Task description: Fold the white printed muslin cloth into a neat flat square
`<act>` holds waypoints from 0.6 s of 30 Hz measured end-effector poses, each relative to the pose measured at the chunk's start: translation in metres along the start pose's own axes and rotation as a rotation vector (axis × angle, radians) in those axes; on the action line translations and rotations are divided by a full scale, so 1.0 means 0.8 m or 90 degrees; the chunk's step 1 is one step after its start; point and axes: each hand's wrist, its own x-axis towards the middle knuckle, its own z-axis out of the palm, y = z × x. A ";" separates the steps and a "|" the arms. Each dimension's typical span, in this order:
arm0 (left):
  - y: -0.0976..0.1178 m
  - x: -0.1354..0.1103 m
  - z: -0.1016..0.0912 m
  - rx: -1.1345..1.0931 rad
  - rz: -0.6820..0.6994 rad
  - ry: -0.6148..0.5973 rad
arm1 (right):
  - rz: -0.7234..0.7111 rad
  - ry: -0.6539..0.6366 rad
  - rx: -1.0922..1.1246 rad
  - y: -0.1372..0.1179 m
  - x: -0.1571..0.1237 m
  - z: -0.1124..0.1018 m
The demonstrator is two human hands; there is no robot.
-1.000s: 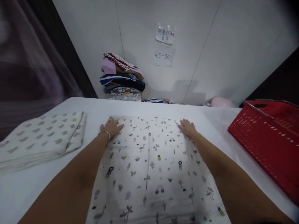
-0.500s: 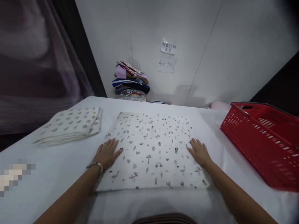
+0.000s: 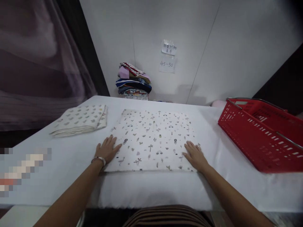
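A white cloth (image 3: 153, 142) printed with small palm trees, rainbows and birds lies flat in front of me. My left hand (image 3: 107, 148) rests on its left edge, fingers spread, a bracelet at the wrist. On the opposite edge lies my right hand (image 3: 195, 155), palm down with its fingers stretched out. Neither hand grips the fabric. Up and to the left of my left hand sits a folded white cloth (image 3: 80, 119) with a grey-green print, its layers stacked at the near edge.
A white-covered table (image 3: 156, 190) carries both cloths. To the right stands a red plastic basket (image 3: 260, 135) with metal handles. Behind the table is a pile of folded fabrics (image 3: 134, 82). Paper signs (image 3: 167, 64) hang on the wall. A pixelated patch covers the table's left side.
The view has shifted, showing more of the table's front edge and of the basket. Both hands remain flat at the cloth's sides, with the right hand slightly nearer its middle.
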 end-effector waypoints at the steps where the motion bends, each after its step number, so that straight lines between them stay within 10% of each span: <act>1: 0.000 0.001 0.000 0.000 0.001 -0.001 | 0.008 -0.009 0.008 -0.001 0.000 -0.003; 18: -0.018 -0.027 -0.004 -0.016 -0.090 -0.011 | 0.095 -0.020 -0.023 0.005 -0.043 -0.008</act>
